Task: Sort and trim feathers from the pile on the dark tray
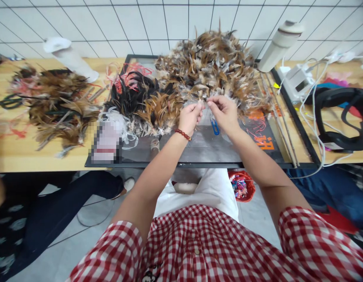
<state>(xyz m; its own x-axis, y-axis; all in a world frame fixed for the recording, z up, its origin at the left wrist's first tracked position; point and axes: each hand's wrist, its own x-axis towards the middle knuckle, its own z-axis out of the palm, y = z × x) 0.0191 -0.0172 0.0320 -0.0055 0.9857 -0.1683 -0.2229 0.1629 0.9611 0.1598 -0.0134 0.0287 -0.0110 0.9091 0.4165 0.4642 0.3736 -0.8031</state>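
Observation:
Both hands meet at the front edge of a large heap of brown, white and black feathers (211, 62). My left hand (191, 116), with a red bead bracelet on its wrist, is closed in a pinch around what looks like a feather's pale, fluffy end. Just to its right, my right hand (225, 114) has thumb and forefinger pressed together; whatever lies between them is too small to make out. Below the right hand lies a pair of blue-handled thread snips (215, 126). Bundles of black feathers (133, 92) and golden-brown feathers (159, 105) lie left of my hands.
A dark board (199, 150) covers the wooden table (11, 152). Thin sticks (283, 125), white cables (315, 113) and a black headset (340, 117) are at right. More feathers (58, 102), black scissors (11, 102) and white ribbon (118, 121) lie left. Two bottles stand behind; people sit either side.

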